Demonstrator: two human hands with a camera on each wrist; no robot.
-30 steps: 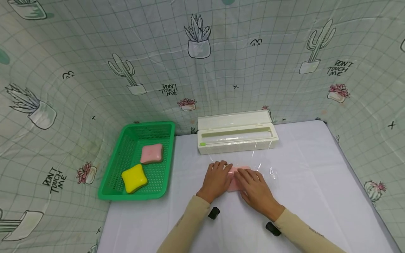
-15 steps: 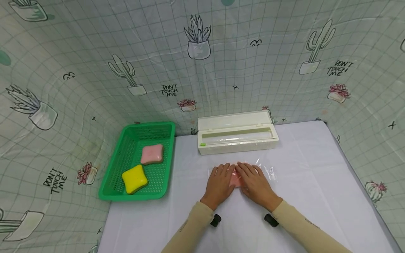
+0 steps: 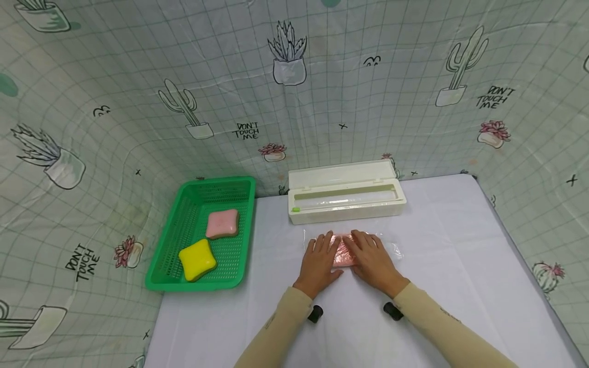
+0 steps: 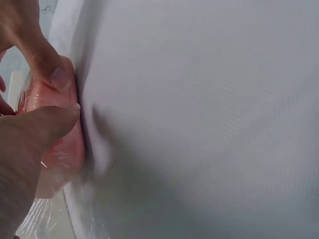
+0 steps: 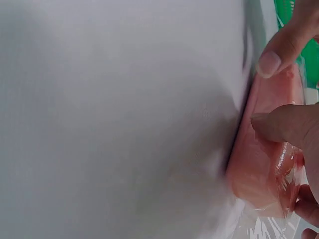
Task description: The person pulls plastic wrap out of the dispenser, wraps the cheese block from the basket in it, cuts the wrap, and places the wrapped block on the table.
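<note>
A pink bar of soap (image 3: 343,254) lies on the table under clear cling film (image 3: 394,250) that wrinkles over it and spreads out at the right. From the left side, my left hand (image 3: 317,265) holds the wrapped soap, its fingers on the film over the top. My right hand (image 3: 375,263) grips the other side. In the left wrist view both thumbs touch the near side of the soap (image 4: 62,149). The right wrist view shows right-hand fingertips at the far side of the soap (image 5: 254,174); the left fingers' undersides are hidden.
Behind the hands stands a white cling film dispenser (image 3: 347,213) with its lid up. At the left, a green basket (image 3: 245,255) holds another pink soap (image 3: 222,223) and a yellow soap (image 3: 197,259). A patterned cloth (image 3: 340,102) hangs behind the white table (image 3: 460,255).
The film that stretched up to the dispenser now lies folded over the soap. Both hands and the soap have shifted slightly away from the person, and the left thumb has spread outward.
</note>
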